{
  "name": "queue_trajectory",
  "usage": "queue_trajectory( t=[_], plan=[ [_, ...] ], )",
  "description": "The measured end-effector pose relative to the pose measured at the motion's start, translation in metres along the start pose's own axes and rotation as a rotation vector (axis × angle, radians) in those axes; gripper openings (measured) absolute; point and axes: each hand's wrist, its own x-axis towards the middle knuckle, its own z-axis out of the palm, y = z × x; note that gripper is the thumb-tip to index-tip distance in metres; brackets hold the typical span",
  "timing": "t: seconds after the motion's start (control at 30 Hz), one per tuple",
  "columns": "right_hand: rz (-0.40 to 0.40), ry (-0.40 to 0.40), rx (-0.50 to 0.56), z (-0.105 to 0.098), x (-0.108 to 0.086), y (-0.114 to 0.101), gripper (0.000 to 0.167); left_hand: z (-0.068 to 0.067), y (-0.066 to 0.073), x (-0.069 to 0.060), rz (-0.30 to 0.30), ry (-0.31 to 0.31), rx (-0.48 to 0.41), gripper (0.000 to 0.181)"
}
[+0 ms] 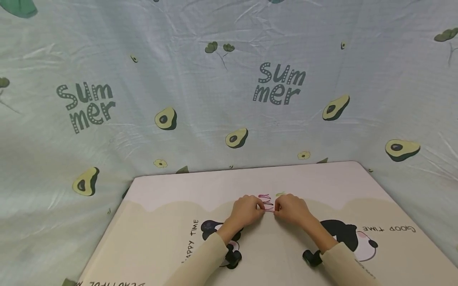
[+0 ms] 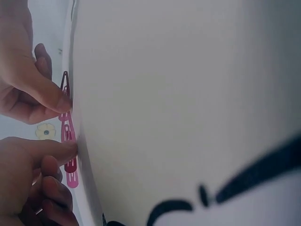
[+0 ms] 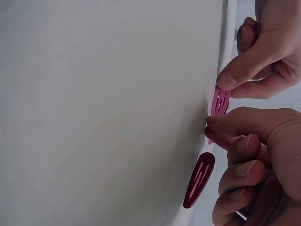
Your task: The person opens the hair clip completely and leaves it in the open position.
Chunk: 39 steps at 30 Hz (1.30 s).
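Note:
Both hands meet over the upper middle of the table. My left hand (image 1: 247, 209) pinches one end of a pink snap hair clip (image 3: 220, 101) between thumb and finger. At the other end of that clip, my right hand (image 1: 291, 208) grips it the same way. Just beyond the hands lie more hair clips: a pinkish-red clip (image 1: 264, 196), a dark clip (image 1: 268, 203) and a green clip (image 1: 280, 194) partly covered by the right hand. A dark magenta clip (image 3: 199, 181) shows beside the right hand in the right wrist view. Fingertips cover the held clip's ends.
A cream and pale pink table cover (image 1: 171, 222) carries printed cartoon animals and lettering. Behind the table's far edge hangs a pale curtain (image 1: 200, 87) printed with avocados, flowers and words.

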Motion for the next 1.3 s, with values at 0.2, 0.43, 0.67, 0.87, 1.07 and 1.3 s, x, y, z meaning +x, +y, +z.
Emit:
queue_trajectory(
  t=[0.2, 0.43, 0.67, 0.87, 1.07, 1.3],
  plan=[
    [0.015, -0.015, -0.003, -0.001, -0.001, 0.003, 0.013, 0.003, 0.002, 0.001, -0.005, -0.009, 0.0, 0.007],
    [0.035, -0.043, 0.0, -0.004, -0.003, 0.006, 0.012, 0.006, 0.005, 0.002, -0.048, -0.037, -0.058, 0.007],
    [0.044, -0.044, -0.006, -0.004, -0.006, 0.004, 0.012, 0.0, 0.007, -0.001, -0.131, -0.097, -0.153, 0.007],
    [0.059, -0.042, 0.029, -0.005, -0.005, -0.001, 0.011, -0.004, 0.006, -0.002, -0.152, -0.111, -0.157, 0.008],
    [0.029, -0.04, -0.007, -0.006, -0.006, 0.0, 0.009, -0.002, 0.009, -0.004, -0.091, -0.096, -0.031, 0.012],
    [0.02, -0.001, -0.021, -0.017, -0.013, 0.002, 0.015, -0.012, 0.011, -0.007, -0.078, -0.085, 0.04, 0.015]
  ],
)
